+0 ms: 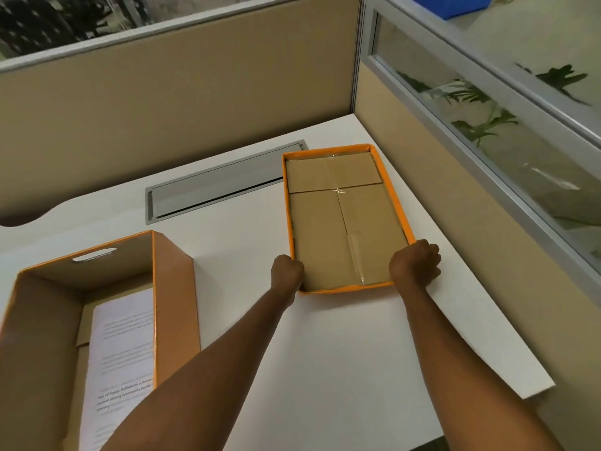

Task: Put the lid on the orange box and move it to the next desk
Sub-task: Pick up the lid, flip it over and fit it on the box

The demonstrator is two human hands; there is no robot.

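On the tabletop [325, 336] at 1 o'clock lies the lid [341, 216], inside up, both my hands closed on its near corners: left hand [287, 271], right hand [414, 263]. I should lift level, flip it, then align with the orange box [97, 304] at 8 o'clock.

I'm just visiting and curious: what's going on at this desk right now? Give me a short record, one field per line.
surface: white desk inside beige partitions
lid: orange-rimmed lid lying upside down, brown inside facing up, near the desk's right side
left hand: left hand gripping the lid's near left edge
right hand: right hand gripping the lid's near right edge
box: open orange box at the left, no lid on it
box contents: printed paper inside
task stage: lid not yet on the box
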